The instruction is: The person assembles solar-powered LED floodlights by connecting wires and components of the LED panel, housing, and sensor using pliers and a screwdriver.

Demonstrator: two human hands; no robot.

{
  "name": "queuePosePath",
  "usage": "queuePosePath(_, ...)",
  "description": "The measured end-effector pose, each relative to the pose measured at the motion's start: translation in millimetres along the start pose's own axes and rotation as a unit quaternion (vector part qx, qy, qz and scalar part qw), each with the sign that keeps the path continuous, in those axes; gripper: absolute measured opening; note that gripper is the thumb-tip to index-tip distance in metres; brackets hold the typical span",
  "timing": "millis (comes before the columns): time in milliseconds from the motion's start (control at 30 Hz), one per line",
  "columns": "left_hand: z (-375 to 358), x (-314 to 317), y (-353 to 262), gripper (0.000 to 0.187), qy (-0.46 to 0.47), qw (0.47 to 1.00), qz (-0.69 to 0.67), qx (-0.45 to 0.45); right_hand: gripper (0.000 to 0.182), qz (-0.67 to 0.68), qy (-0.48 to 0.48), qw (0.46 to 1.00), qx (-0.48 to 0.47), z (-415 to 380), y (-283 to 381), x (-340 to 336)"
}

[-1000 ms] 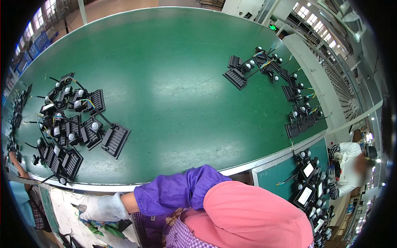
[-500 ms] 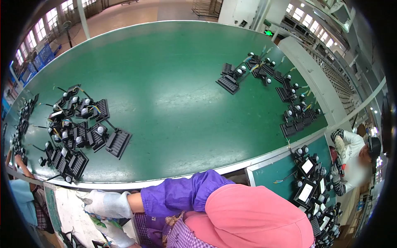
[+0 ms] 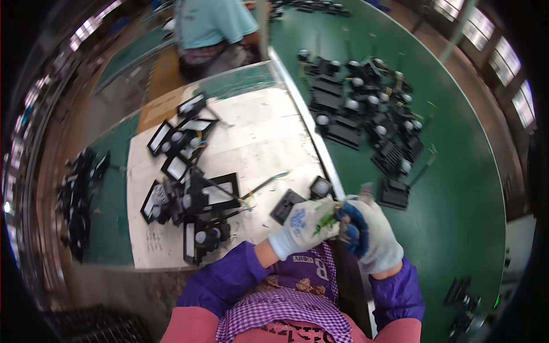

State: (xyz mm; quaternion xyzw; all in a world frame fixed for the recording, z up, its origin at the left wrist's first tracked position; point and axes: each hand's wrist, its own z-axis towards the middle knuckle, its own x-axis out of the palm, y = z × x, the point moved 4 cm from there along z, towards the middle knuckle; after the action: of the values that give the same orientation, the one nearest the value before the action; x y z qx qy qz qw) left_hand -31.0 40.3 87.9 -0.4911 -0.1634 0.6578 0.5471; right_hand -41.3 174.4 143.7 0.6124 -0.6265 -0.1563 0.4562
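My left hand [image 3: 311, 224], in a white glove with blue and green marks, meets my right hand [image 3: 374, 234] over the near edge of the white work board [image 3: 257, 137]. Fingers of both are curled in and pressed together; I cannot tell what is between them. Blue shows on the inside of the right glove, and a greyish tip sticks up above it. Just beyond the left hand lies a black floodlight [image 3: 286, 207] with a round white sensor [image 3: 321, 187] beside it. Further left, several black floodlights with sensors and loose wires [image 3: 189, 197] are heaped on the board.
On the green table [image 3: 452, 188] at right, several finned black floodlights [image 3: 366, 108] lie grouped. A dark pile of lamps [image 3: 80, 200] sits on the green surface at far left. A person in a light blue top [image 3: 214, 26] is beyond the board. A black crate [image 3: 97, 326] stands below.
The view has swung left, from the wide green table to the white board. My hands, earlier at the lower left, are now together near the middle of the view.
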Motion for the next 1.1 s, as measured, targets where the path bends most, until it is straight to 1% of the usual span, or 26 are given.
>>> queuePosePath(33,-1.0,-4.0,-1.3,0.04,-0.07,0.996,0.019,0.043,0.006,-0.01,-0.009,1.0,-0.015,-0.3,4.8,5.6)
queuePosePath(67,-0.1,-3.7,-0.3,0.04,-0.065,0.998,0.003,0.024,0.008,-0.04,-0.009,0.999,-0.027,-2.0,10.1,9.1)
queuePosePath(100,0.7,-4.2,-0.3,0.04,-0.058,0.998,-0.017,0.007,0.009,-0.031,0.001,0.999,-0.024,-0.2,10.8,9.4)
queuePosePath(167,-2.1,-2.0,2.4,0.039,-0.041,0.999,-0.003,0.005,0.011,-0.009,0.014,1.0,-0.021,2.0,8.5,4.7)
queuePosePath(200,-0.3,1.1,3.4,0.039,-0.027,1.0,-0.003,0.009,0.012,0.018,-0.002,1.0,-0.023,0.2,8.9,3.8)
queuePosePath(300,-11.2,8.3,2.1,0.038,-0.03,0.999,-0.034,0.011,0.012,0.06,-0.057,0.996,0.027,-6.3,4.7,4.6)
queuePosePath(333,-13.3,9.2,3.0,0.036,-0.04,0.998,-0.049,0.016,0.013,-0.007,-0.047,0.999,0.009,-4.3,6.3,1.6)
queuePosePath(433,-9.4,13.2,8.5,0.035,0.007,0.995,-0.048,-0.087,0.015,-0.017,-0.08,0.996,-0.038,2.9,8.3,1.2)
queuePosePath(467,-4.6,12.8,7.9,0.041,0.021,0.994,-0.05,-0.09,0.016,0.001,-0.07,0.997,-0.044,6.8,7.7,-1.1)
queuePosePath(533,1.4,13.5,8.2,0.048,-0.04,0.996,-0.044,-0.073,0.017,-0.155,-0.076,0.973,-0.15,11.4,29.8,-0.7)
queuePosePath(567,2.9,13.8,7.9,0.052,-0.074,0.994,-0.037,-0.072,0.017,-0.178,-0.087,0.962,-0.186,17.4,38.6,-4.8)
queuePosePath(600,9.5,9.6,0.4,0.063,-0.092,0.991,-0.071,-0.066,0.017,-0.202,-0.1,0.949,-0.222,22.7,47.3,-8.7)
queuePosePath(633,7.4,3.9,-10.2,0.065,-0.093,0.987,-0.067,-0.117,0.017,-0.171,-0.125,0.947,-0.241,30.4,54.4,-21.7)
queuePosePath(667,0.8,1.7,-15.7,0.061,-0.13,0.986,0.009,-0.1,0.017,-0.14,-0.093,0.96,-0.222,40.0,64.1,-35.3)
queuePosePath(700,-7.4,2.3,-17.4,0.058,-0.135,0.986,0.017,-0.101,0.019,-0.111,-0.063,0.97,-0.205,51.3,78.5,-49.8)
queuePosePath(767,-22.5,-0.2,-21.7,0.054,-0.127,0.985,0.015,-0.115,0.019,-0.14,-0.173,0.941,-0.257,73.3,101.3,-80.5)
queuePosePath(833,-41.0,-10.6,-27.8,0.052,-0.093,0.985,-0.01,-0.144,0.018,-0.172,-0.248,0.88,-0.366,81.6,125.9,-85.8)
queuePosePath(867,-54.7,-9.5,-26.7,0.043,-0.076,0.982,0.0,-0.174,0.019,-0.148,-0.267,0.857,-0.415,82.3,131.0,-82.6)
queuePosePath(900,-65.4,-10.2,-24.9,0.041,-0.075,0.981,0.0,-0.177,0.018,-0.162,-0.265,0.852,-0.422,77.5,127.4,-67.5)
queuePosePath(967,-82.4,-14.0,-21.8,0.037,-0.074,0.98,-0.001,-0.185,0.018,-0.193,-0.259,0.84,-0.436,63.1,107.4,-15.5)
queuePosePath(1000,-85.5,-22.8,-28.3,0.033,-0.058,0.976,0.006,-0.209,0.017,-0.264,-0.196,0.867,-0.374,69.1,87.1,4.7)
queuePosePath(1067,-96.5,-26.9,-27.3,0.033,-0.058,0.975,-0.015,-0.215,0.023,-0.352,-0.09,0.872,-0.328,85.5,35.5,55.6)
queuePosePath(1100,-101.3,-28.1,-25.5,0.032,-0.058,0.974,-0.025,-0.217,0.027,-0.372,-0.048,0.891,-0.254,99.1,17.7,71.1)
